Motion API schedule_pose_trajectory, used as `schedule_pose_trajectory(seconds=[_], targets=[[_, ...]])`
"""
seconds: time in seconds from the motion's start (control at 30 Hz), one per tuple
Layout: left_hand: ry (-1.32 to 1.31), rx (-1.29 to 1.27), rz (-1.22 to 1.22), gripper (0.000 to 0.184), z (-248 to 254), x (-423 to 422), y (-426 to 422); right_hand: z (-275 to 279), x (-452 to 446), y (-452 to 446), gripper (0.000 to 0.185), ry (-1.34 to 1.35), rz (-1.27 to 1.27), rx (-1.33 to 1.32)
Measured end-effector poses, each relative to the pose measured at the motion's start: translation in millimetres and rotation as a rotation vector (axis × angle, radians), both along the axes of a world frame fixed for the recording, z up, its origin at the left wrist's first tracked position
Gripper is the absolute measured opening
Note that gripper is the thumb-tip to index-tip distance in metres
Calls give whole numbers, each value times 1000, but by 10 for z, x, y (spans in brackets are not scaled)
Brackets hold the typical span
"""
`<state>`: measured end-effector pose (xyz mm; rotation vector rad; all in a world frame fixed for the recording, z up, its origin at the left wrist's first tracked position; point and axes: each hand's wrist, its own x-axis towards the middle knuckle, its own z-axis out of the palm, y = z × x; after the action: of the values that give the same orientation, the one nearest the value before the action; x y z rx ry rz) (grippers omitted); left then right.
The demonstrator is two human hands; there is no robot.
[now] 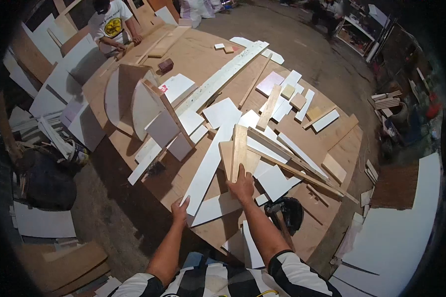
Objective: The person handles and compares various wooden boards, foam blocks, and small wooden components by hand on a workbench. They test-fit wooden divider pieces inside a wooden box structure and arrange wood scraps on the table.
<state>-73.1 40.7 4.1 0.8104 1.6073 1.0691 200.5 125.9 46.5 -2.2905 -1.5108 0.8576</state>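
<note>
My left hand [180, 210] is closed on the near end of a long white board [208, 166], its thumb on top. The board slants away across the worktable. My right hand [241, 187] grips the lower end of a pale wooden block [239, 148], thumb laid along it. Beneath that block lies a wider light wood piece [251, 159], partly covered. White offcuts [272, 182] and long narrow wood strips [302, 171] lie just right of my right hand. A hammer [281, 221] rests by a black container [293, 214] near my right forearm.
A curved wooden frame [146, 106] stands on the left of the table [327, 230]. A long pale beam [223, 74] crosses the middle. Another person [115, 27] works at the far left corner. Panels [399, 232] lean at the right, with more boards [69, 267] at lower left.
</note>
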Motion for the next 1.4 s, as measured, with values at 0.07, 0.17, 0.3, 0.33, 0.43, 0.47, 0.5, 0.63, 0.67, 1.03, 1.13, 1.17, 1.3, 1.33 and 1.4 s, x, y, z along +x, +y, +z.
schedule_pose_trajectory(seconds=[0.07, 0.17, 0.3, 0.33, 0.43, 0.47, 0.5, 0.63, 0.67, 1.03, 1.13, 1.17, 1.3, 1.33, 1.4], targets=[[-54, 36, 26, 31, -41, -96, -78, -15, 53, -117, 101, 4, 14, 29], [-35, 41, 73, 31, 120, -208, -225, -73, 101, -344, 94, -29, 20, 98], [-86, 46, 113, 30, 87, -416, -376, -144, 213, -652, 86, -57, -30, 224], [-138, 27, 125, 29, 65, -458, -408, -104, 235, -707, 84, -47, -69, 260], [-189, 13, 70, 30, 22, -541, -473, -138, 410, -912, 80, -137, -67, 286], [-192, 16, 66, 30, -10, -556, -483, -190, 460, -965, 79, -190, -52, 313], [-182, 8, 24, 31, -14, -554, -483, -63, 464, -1017, 77, -261, -66, 277], [-213, -19, -47, 32, 156, -397, -464, -132, 662, -1256, 74, -330, -54, 362], [-215, -19, -55, 32, 174, -353, -451, -163, 683, -1291, 74, -333, -61, 362], [-252, -90, -345, 32, 223, 159, -247, -5, 942, -1289, 69, -154, -426, 451], [-153, -7, -450, 32, 209, 388, -221, -9, 1073, -1359, 70, -236, -395, 501], [-172, 14, -456, 32, 255, 499, -242, 36, 1101, -1384, 70, -261, -424, 446], [-90, -85, -540, 32, 217, 908, -281, 53, 1177, -1389, 70, -328, -444, 373], [-91, -16, -578, 33, 136, 1012, -292, 82, 1185, -1381, 69, -331, -460, 347], [-174, -17, -554, 34, 68, 1220, -349, 123, 1215, -1351, 68, -338, -460, 325]])
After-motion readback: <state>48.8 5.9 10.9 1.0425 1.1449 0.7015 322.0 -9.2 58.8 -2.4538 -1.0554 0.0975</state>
